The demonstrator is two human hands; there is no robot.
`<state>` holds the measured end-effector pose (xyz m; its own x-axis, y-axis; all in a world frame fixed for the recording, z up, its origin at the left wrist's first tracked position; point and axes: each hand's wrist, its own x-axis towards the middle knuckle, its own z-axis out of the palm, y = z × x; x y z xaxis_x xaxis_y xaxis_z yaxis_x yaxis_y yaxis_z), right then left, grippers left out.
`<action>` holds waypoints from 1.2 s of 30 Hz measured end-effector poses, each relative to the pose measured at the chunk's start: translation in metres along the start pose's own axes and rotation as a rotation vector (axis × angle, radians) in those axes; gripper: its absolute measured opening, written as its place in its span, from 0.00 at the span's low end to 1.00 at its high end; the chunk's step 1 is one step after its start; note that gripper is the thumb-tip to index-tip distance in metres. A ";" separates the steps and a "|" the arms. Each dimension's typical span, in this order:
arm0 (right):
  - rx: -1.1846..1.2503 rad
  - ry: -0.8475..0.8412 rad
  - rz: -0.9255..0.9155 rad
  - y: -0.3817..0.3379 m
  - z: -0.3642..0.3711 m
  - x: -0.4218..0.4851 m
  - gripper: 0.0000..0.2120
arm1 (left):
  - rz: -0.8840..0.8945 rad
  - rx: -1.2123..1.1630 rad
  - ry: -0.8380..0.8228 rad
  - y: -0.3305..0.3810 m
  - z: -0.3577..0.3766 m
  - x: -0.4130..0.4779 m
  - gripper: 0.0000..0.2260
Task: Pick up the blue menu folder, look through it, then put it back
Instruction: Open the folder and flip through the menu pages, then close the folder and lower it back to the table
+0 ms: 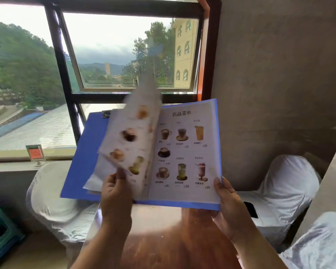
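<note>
Folder: blue menu folder point(81, 156), held open in the air above the wooden table point(163, 239), tilted up toward the window, drinks page showing on the right half.
Pages: loose pages point(128, 136) standing up from the spine, blurred, apparently mid-turn.
Left hand point(114, 193): thumb and fingers pinching the lower edge of the raised pages.
Right hand point(226, 195): curled round the folder's lower right corner, thumb on the printed sheet, likely bearing most of the weight.
Stage: looking through, judging by the open spread; putting back on the table still to do.
Risk: sheets slipping from the pinch or creasing at the spine if flipped too fast; folder tipping out of the one-corner hold and dropping onto the table or toward the phone point(251, 209) on the covered chair point(287, 183).
</note>
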<state>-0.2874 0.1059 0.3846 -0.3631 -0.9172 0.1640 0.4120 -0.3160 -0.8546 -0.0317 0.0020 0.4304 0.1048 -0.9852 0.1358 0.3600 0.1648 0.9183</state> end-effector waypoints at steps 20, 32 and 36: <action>-0.001 0.036 0.001 -0.007 0.002 0.008 0.16 | -0.257 0.188 -0.014 -0.038 -0.056 0.014 0.19; 0.017 0.044 0.084 0.005 0.024 0.010 0.14 | 0.292 0.658 -0.302 -0.017 -0.036 -0.007 0.27; 0.100 -0.015 0.066 0.006 0.024 0.006 0.14 | 0.401 0.640 -0.499 -0.009 -0.032 -0.008 0.49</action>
<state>-0.2675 0.0932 0.3924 -0.3206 -0.9400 0.1167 0.5161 -0.2766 -0.8106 -0.0060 0.0095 0.4095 -0.3562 -0.7902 0.4986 -0.2175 0.5891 0.7783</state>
